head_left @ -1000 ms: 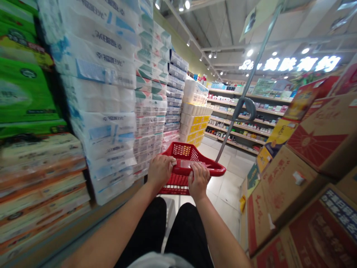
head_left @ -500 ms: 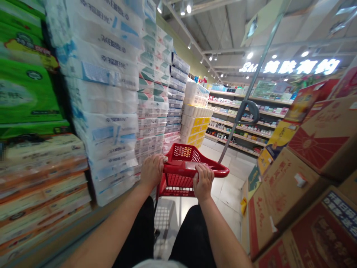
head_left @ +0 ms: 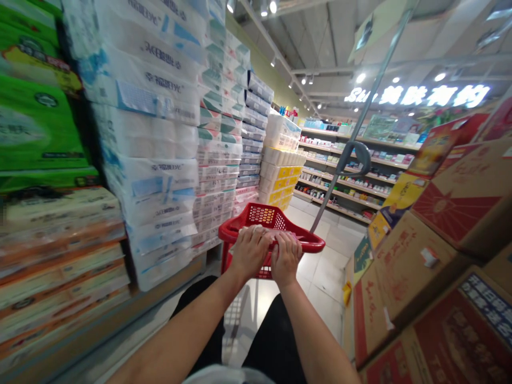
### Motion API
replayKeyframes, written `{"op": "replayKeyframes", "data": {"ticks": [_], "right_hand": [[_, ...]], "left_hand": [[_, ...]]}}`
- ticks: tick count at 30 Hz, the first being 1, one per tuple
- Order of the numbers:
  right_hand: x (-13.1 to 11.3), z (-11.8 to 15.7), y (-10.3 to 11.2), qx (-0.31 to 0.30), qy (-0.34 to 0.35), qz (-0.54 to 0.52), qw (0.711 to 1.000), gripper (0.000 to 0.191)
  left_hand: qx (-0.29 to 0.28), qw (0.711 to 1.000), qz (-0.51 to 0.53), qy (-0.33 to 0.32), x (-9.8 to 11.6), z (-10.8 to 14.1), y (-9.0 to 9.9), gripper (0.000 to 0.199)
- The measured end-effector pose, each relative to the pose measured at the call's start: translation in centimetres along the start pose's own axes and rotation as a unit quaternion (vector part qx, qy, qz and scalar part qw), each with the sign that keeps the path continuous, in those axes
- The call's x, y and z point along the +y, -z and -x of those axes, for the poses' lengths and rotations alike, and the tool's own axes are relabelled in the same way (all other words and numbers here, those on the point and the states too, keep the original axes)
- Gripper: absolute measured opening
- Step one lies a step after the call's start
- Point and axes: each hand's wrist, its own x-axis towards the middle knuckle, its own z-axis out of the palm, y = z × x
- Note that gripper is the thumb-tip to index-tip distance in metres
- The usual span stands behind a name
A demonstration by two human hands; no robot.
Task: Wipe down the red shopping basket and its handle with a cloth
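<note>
Pale floor tiles (head_left: 316,274) run down a bright shop aisle, with spotlights overhead and a glowing white sign (head_left: 434,95) above well-stocked shelves (head_left: 348,176) at the far end. Along the left side rise tall stacks of white paper packs (head_left: 164,138), with green packs (head_left: 36,128) closer in, above cream and orange packs (head_left: 68,266) that look blurred. Farther along are blue-grey packs (head_left: 256,112) and yellow-and-white packs (head_left: 284,184). Cardboard boxes (head_left: 418,266), some printed in red, are piled on the right. Between these two sides, straight ahead of the person's legs, is a red shopping cart (head_left: 278,218), its basket wall full of holes. Both hands rest on its red handle (head_left: 314,246): the left hand (head_left: 251,252) lies across the middle with its fingers bent over the bar, and the right hand (head_left: 286,257) curls its fingers over the bar just beside it. Where the thumbs press underneath, I cannot tell. Beyond the handle's right end, a slanting metal pole (head_left: 332,194) with a grey loop (head_left: 362,159) reaches toward the ceiling.
</note>
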Motion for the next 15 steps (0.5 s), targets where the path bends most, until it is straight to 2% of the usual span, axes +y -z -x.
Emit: {"op": "replayKeyframes", "data": {"ticks": [5,8,10,15], "right_hand": [[0.1,0.0,0.0,0.009,0.017,0.014,1.000,0.034],[-0.4,-0.1,-0.2,0.016,0.015,0.010,1.000,0.034],[-0.8,-0.2,-0.3,0.014,0.008,0.006,1.000,0.035],[-0.7,0.0,-0.4,0.021,0.000,-0.004,1.000,0.037]], "left_hand": [[0.020,0.999,-0.021,0.041,-5.3,0.8,1.2,0.023],[0.021,0.996,-0.029,0.077,-6.9,0.7,1.7,0.023],[0.022,0.996,-0.023,0.083,-6.3,0.4,1.5,0.023],[0.022,0.998,-0.008,0.063,-2.2,0.1,0.3,0.025]]}}
